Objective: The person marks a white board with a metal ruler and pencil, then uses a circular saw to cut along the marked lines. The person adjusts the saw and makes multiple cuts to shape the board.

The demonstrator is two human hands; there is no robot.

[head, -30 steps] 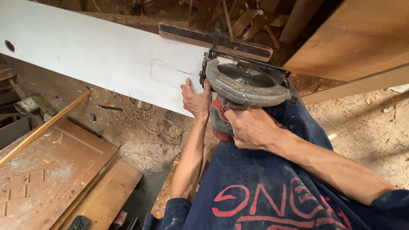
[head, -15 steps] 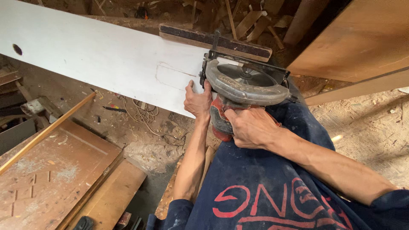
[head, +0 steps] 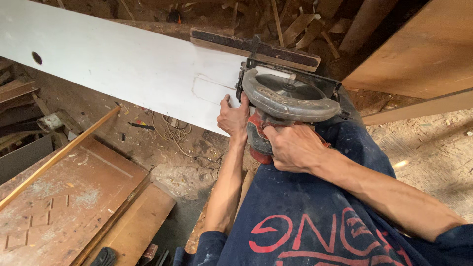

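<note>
Head view: your right hand [head: 294,148] is clenched around the heavy grey-guarded circular saw's [head: 288,101] red handle, while your left hand [head: 234,117] presses flat, fingers spread, on the stiff long white board [head: 123,69].

a long board [head: 113,64] runs from the upper left toward the middle. a circular saw [head: 288,98] sits on the board's right end, just before a short bar [head: 256,48] that lies along the far edge. the left hand [head: 234,117] rests on the board's near edge, touching the left side of the saw. the right hand [head: 293,147] is on the saw's near side, below the blade guard. a panel [head: 54,202] lies on the floor at lower left, with a thin stick [head: 59,156] slanting across it. a coil of cord [head: 172,130] lies on the floor under the board. a slanted panel [head: 419,54] stands at upper right, behind the saw.
</note>
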